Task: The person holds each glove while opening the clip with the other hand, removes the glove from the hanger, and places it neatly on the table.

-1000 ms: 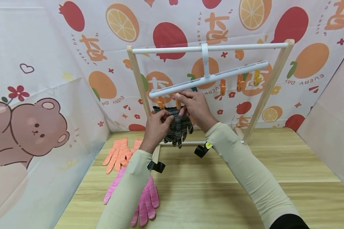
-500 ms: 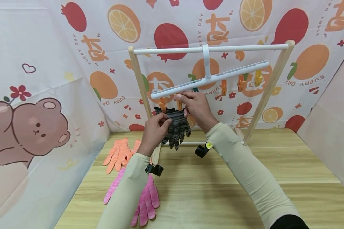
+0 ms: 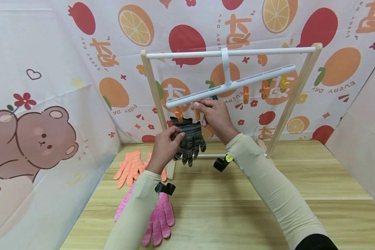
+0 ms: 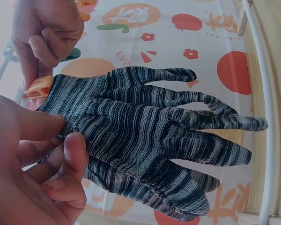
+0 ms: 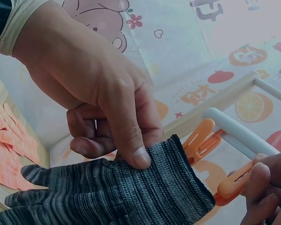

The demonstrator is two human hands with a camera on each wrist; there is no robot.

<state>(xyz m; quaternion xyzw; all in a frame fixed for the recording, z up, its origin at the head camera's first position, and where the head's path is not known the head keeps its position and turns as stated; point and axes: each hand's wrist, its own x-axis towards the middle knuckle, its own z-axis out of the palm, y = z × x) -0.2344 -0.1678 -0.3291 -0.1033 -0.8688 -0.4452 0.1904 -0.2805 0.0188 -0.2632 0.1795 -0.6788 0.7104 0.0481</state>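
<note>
A pair of grey-and-black striped knit gloves (image 3: 192,142) hangs cuff-up below the white hanger (image 3: 203,96), one lying behind the other in the left wrist view. My left hand (image 3: 166,146) pinches the cuff between thumb and fingers at its left side. An orange clip (image 3: 178,114) meets the cuff's left part. With thumb and fingers, my right hand (image 3: 218,116) squeezes a second orange clip (image 5: 234,185), whose tip is right at the cuff's edge. The hanger tilts, its left end lower.
The hanger's hook sits on the white rod (image 3: 268,52) of a wooden-sided rack (image 3: 293,100). Two orange clips and a yellow clip (image 3: 284,83) hang at its right. Orange gloves (image 3: 129,168) and pink gloves (image 3: 159,222) lie on the table (image 3: 237,215), left side.
My left hand has drawn slightly left and down, and the striped gloves have swung a little left with it. My right hand stays at its clip.
</note>
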